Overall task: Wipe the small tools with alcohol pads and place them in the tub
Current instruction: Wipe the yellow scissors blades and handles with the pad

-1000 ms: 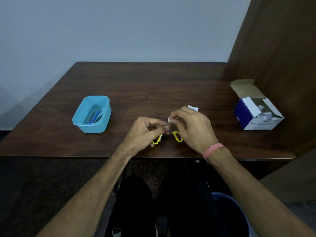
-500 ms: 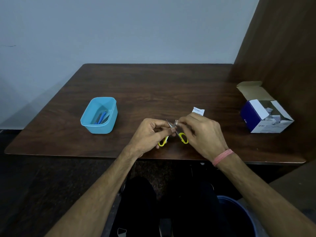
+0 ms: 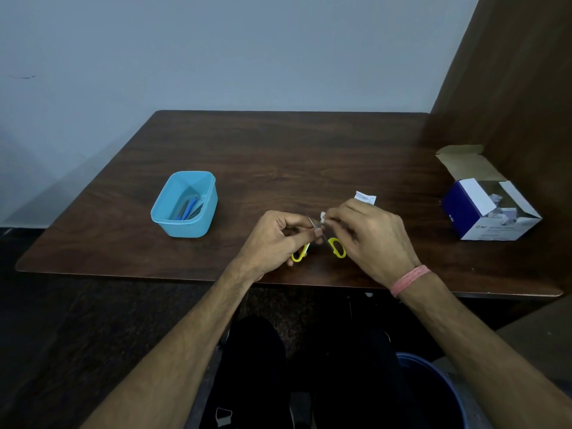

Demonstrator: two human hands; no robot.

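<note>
Small scissors with yellow handles (image 3: 337, 247) are held open above the near edge of the table. My left hand (image 3: 274, 239) grips them near the pivot, with one blade tip poking up between the hands. My right hand (image 3: 368, 235) pinches a white alcohol pad (image 3: 322, 217) against the blade. A light blue tub (image 3: 167, 222) stands to the left on the table and holds blue-handled tools (image 3: 187, 209).
An opened pad wrapper (image 3: 366, 198) lies just behind my right hand. An open blue and white carton (image 3: 473, 218) of pads sits at the right by a wooden partition. A dark wooden table (image 3: 278, 156) carries everything. A blue bin (image 3: 433, 388) is on the floor under my right arm.
The view has shifted slightly, so everything sits a bit further right in frame. My hands stay together on the scissors, with the pad moving a little along the blade.
</note>
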